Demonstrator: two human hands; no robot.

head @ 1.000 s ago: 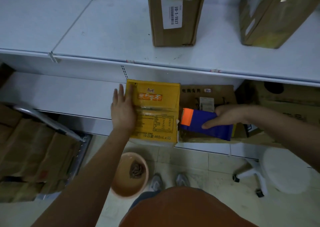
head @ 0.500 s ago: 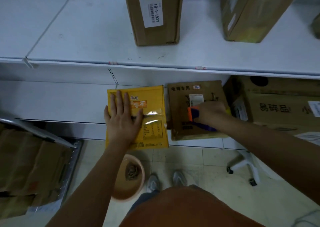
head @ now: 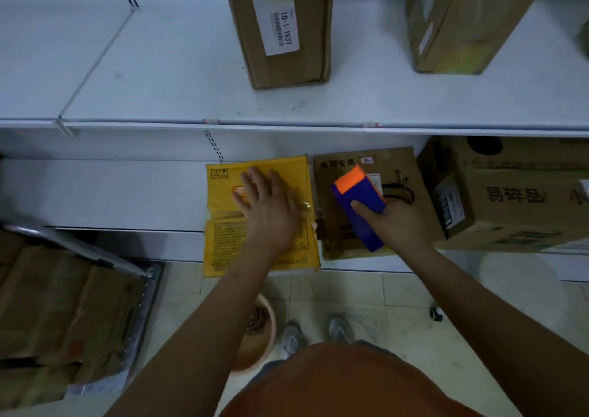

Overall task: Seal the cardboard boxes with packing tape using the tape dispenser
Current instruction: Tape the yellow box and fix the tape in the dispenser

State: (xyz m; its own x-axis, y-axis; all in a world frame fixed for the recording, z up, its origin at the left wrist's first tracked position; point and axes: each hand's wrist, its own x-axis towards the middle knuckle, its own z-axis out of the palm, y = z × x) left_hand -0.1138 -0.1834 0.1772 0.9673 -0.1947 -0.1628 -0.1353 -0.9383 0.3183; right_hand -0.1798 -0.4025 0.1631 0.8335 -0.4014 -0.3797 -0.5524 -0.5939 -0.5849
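A yellow cardboard box (head: 223,225) lies on the lower white shelf (head: 102,190), its front edge hanging past the shelf lip. A strip of clear tape crosses its top. My left hand (head: 271,209) rests flat on that box, fingers spread. Right beside it lies a brown cardboard box (head: 401,168) with black print. My right hand (head: 392,222) hovers over the brown box and grips a blue tape dispenser (head: 360,206) with an orange end, which points away from me.
A large brown box (head: 510,193) stands at the right on the lower shelf. Two more boxes (head: 280,27) (head: 462,18) stand on the upper shelf. Flattened cardboard (head: 63,314) fills a cart at the left. On the floor are a pink basin (head: 261,327) and a white stool (head: 522,286).
My left hand slid from the yellow box's left edge onto its top. My right hand carried the dispenser over the brown box and turned its orange end away from me.
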